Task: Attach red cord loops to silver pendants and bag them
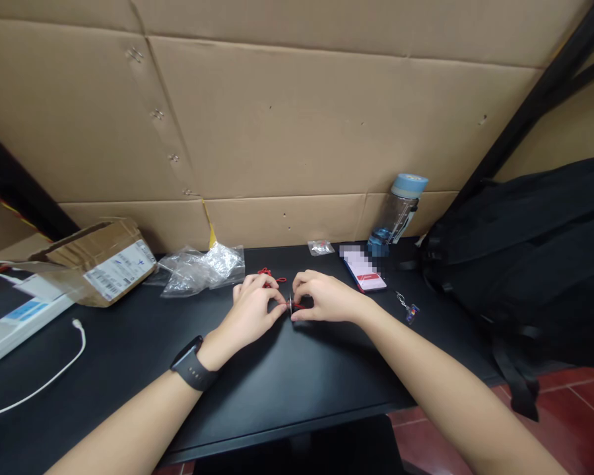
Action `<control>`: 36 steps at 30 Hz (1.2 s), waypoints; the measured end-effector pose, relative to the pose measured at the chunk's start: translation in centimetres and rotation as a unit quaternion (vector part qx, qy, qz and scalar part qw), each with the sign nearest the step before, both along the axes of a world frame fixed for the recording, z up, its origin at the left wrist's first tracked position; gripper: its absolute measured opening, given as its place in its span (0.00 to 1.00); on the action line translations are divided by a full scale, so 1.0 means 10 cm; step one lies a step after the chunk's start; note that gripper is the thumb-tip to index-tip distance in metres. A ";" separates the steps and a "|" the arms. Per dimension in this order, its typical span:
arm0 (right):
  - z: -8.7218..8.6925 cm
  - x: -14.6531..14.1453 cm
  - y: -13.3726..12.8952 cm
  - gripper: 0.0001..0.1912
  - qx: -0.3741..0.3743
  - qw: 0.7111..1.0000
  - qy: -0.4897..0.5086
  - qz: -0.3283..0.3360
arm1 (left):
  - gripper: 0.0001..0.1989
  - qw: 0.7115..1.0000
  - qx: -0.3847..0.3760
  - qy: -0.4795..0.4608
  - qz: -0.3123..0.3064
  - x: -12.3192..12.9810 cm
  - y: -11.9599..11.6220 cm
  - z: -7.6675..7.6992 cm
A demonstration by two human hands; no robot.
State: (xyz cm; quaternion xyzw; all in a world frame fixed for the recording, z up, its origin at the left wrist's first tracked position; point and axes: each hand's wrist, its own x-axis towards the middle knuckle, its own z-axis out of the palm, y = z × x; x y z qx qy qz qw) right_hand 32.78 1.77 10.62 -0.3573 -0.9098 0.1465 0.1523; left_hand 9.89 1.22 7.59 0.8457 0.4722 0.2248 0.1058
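Between my two hands, over the middle of the black table, is a small thin disc-like piece (292,307) seen nearly edge-on, with a bit of red cord at it. My left hand (252,305), a black watch on its wrist, is closed with thumb and fingertips pinched at the piece's left side. From the other side, my right hand (327,298) has its thumb and fingers curled round the piece's edge and the red cord. Fingers partly cover what is held, so its exact kind is unclear. A bundle of red cord (280,280) lies just behind my left fingers.
Crumpled clear plastic bags (193,269) and an open cardboard box (116,264) lie left, near a white cable (54,379) and power strip (24,320). To the right are a phone (371,276), a keychain (412,313), a water bottle (393,214) and a black backpack (534,264). Cardboard stands behind.
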 end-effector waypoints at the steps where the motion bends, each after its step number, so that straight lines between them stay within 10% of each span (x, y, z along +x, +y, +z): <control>1: 0.00 0.00 0.01 0.14 0.000 1.000 0.001 -0.003 | 0.06 1.000 0.000 0.000 -0.001 0.00 0.00 0.00; 28: -0.06 -0.06 0.06 0.28 -0.010 0.999 0.035 -0.026 | 0.07 1.000 0.004 -0.017 -0.001 0.03 0.01 -0.08; 36: -0.14 -0.02 0.11 0.32 -0.002 0.998 0.055 -0.030 | 0.07 0.996 0.014 -0.018 -0.088 0.01 0.00 -0.02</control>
